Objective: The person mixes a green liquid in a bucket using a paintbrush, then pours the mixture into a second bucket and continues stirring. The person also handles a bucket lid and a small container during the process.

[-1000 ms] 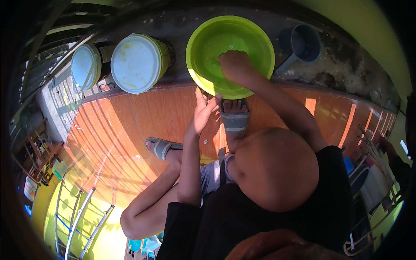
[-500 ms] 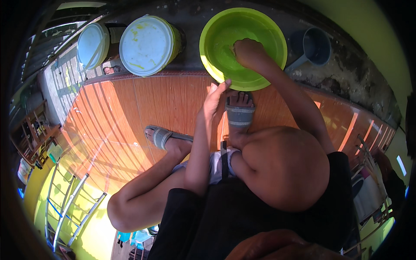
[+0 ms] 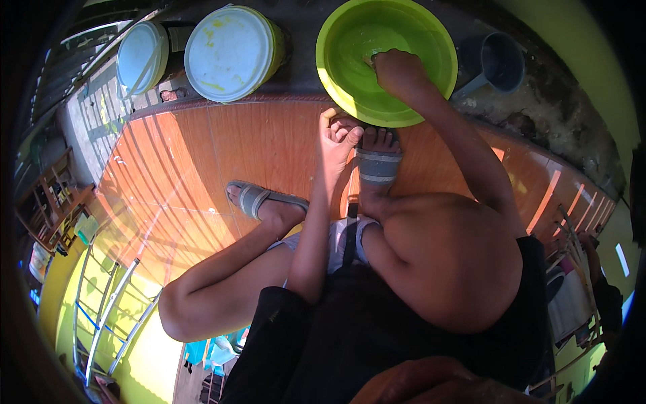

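Observation:
A lime-green plastic basin point(image 3: 334, 94) with water in it stands at the far edge of the tiled floor. Inside it, just above or at the water, my right hand point(image 3: 402, 73) is closed; a small yellowish bit shows at its fingertips, too small to name. Below the near rim is my left hand point(image 3: 338, 143), its fingers loosely curled and the thumb apart, with nothing seen in it. It looks clear of the rim, close beside my sandalled foot point(image 3: 378, 165). To the right of the basin lies a dark blue-grey dipper point(image 3: 501, 64), its handle toward the basin.
Two lidded pails stand at the far left, a larger white-lidded pail point(image 3: 229, 54) and a smaller pail point(image 3: 140, 57). My other sandal point(image 3: 254, 200) rests on the orange tiles point(image 3: 182, 202). A metal ladder-like rack point(image 3: 101, 323) stands at lower left, a wooden chair point(image 3: 50, 209) above it.
My left hand has come off the basin's rim and its fingers have curled. My right hand is still in the basin. The view has shifted slightly, moving the basin up in the picture.

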### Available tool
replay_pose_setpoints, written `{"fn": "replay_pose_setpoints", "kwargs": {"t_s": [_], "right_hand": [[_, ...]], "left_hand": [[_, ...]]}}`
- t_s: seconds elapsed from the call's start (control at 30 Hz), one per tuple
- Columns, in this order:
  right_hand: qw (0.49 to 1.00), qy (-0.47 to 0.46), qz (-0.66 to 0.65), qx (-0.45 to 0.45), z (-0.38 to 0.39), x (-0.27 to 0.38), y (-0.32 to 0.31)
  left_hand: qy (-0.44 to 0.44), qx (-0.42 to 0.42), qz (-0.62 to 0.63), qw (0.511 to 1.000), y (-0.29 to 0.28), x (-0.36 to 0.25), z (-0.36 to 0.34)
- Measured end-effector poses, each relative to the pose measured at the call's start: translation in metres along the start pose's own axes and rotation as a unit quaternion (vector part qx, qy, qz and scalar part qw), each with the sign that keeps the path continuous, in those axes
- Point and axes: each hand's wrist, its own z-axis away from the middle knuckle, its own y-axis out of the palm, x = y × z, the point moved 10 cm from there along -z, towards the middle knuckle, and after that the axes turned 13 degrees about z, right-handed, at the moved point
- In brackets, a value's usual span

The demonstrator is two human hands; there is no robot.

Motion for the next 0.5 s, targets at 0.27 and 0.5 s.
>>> {"fn": "replay_pose_setpoints", "kwargs": {"t_s": [0.27,0.5], "right_hand": [[0.998,-0.034,-0.016,0.058,0.007,0.010,0.003],[0.995,0.054,0.015,-0.088,-0.003,-0.015,-0.024]], "left_hand": [[0.067,-0.044,-0.082,0.993,0.007,-0.032,-0.006],[0.010,-0.060,-0.139,0.988,0.020,-0.047,-0.012]]}}
